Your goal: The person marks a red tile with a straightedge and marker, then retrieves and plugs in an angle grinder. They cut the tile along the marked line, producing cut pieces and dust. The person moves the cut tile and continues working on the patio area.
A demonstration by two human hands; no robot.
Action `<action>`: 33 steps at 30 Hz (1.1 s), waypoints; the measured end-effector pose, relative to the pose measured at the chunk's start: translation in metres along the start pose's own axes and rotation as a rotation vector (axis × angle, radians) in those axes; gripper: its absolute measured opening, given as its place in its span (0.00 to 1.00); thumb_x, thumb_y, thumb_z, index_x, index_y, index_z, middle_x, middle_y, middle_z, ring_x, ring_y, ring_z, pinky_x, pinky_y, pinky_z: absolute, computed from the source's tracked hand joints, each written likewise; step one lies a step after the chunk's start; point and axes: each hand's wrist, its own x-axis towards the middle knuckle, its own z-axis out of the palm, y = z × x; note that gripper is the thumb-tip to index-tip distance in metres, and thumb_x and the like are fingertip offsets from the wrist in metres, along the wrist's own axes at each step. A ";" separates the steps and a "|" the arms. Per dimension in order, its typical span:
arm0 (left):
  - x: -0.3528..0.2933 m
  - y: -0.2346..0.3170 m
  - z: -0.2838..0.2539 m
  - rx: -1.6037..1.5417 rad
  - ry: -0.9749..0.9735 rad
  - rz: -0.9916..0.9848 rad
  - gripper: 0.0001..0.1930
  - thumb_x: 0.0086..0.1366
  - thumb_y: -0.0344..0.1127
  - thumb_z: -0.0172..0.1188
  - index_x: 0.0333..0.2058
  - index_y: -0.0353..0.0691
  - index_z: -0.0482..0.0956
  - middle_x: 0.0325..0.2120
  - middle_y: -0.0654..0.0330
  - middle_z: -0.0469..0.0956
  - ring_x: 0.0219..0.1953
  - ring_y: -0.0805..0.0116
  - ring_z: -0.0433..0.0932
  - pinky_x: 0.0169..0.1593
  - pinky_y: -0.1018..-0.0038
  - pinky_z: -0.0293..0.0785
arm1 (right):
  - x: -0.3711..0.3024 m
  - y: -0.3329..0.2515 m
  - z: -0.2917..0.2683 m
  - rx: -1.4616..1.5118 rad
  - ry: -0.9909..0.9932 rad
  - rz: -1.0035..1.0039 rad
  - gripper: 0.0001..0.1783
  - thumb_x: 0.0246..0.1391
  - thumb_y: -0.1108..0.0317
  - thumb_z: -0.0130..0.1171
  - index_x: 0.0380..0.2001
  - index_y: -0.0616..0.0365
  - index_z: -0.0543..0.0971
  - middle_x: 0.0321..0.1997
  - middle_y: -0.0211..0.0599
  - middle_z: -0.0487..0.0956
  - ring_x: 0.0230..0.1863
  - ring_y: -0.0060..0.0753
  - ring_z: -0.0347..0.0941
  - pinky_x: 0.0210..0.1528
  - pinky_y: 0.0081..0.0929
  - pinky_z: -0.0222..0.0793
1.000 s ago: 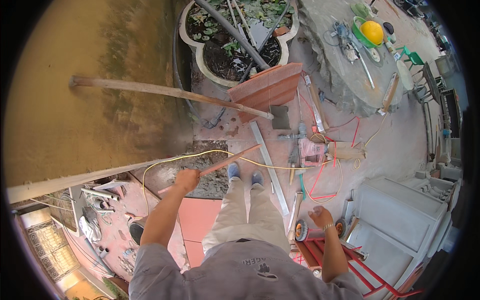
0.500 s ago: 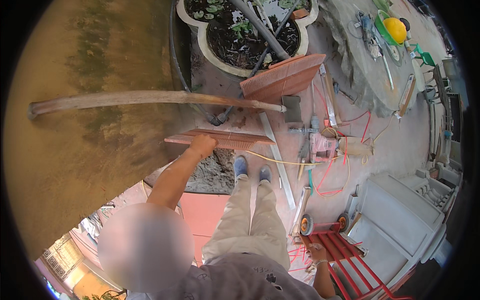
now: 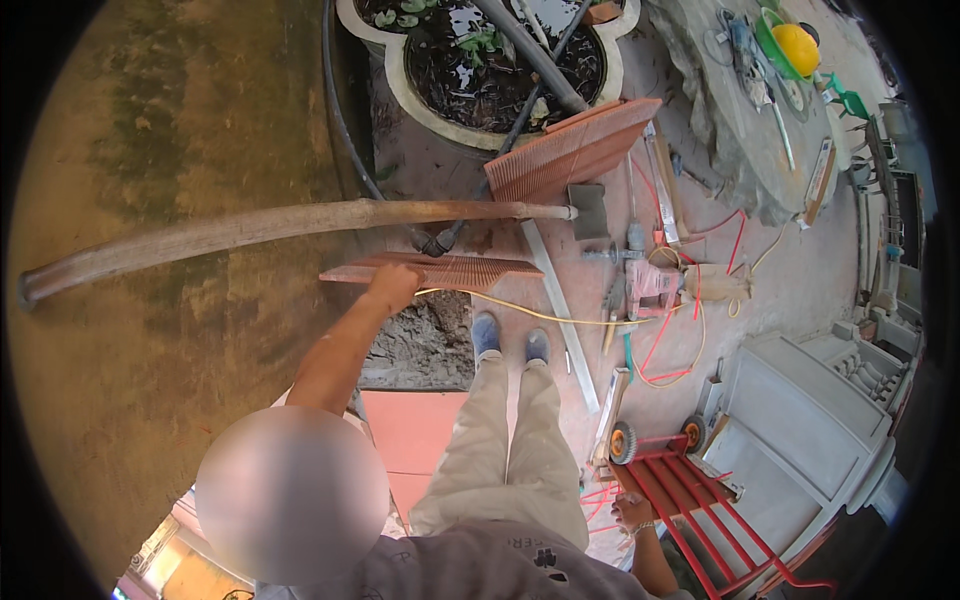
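My left hand (image 3: 397, 287) grips the top edge of a ribbed terracotta tile (image 3: 470, 272), which stands on edge in front of my feet. Grey wet mortar (image 3: 425, 345) lies just behind the tile, on my side. Farther off, more ribbed terracotta tiles (image 3: 575, 150) lean together by the pond rim. A long bamboo-handled hoe (image 3: 300, 222) stretches across the left, its grey blade (image 3: 588, 212) near those tiles. My right hand (image 3: 632, 512) hangs low at my right side beside a red hand truck (image 3: 690, 500). Its fingers look loosely parted, with nothing visible in them.
A lobed pond (image 3: 440, 115) with plants lies ahead. A brown-stained surface (image 3: 180, 340) fills the left. On the right are a pink power drill (image 3: 652, 288), cords, a straight metal bar (image 3: 562, 320) and a grey moulded block (image 3: 800, 400). A yellow helmet (image 3: 796, 50) rests in a green basin.
The view has shifted slightly. My left hand and its tile appear a little farther left and nearly level with before. The hoe handle's near end sits lower and farther left.
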 end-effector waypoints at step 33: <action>0.034 -0.027 0.013 -0.115 0.071 -0.042 0.12 0.62 0.34 0.60 0.43 0.45 0.86 0.33 0.47 0.85 0.38 0.43 0.84 0.43 0.51 0.79 | -0.004 -0.031 0.026 -0.143 0.026 -0.092 0.16 0.59 0.60 0.65 0.40 0.63 0.83 0.34 0.37 0.85 0.30 0.27 0.83 0.30 0.25 0.76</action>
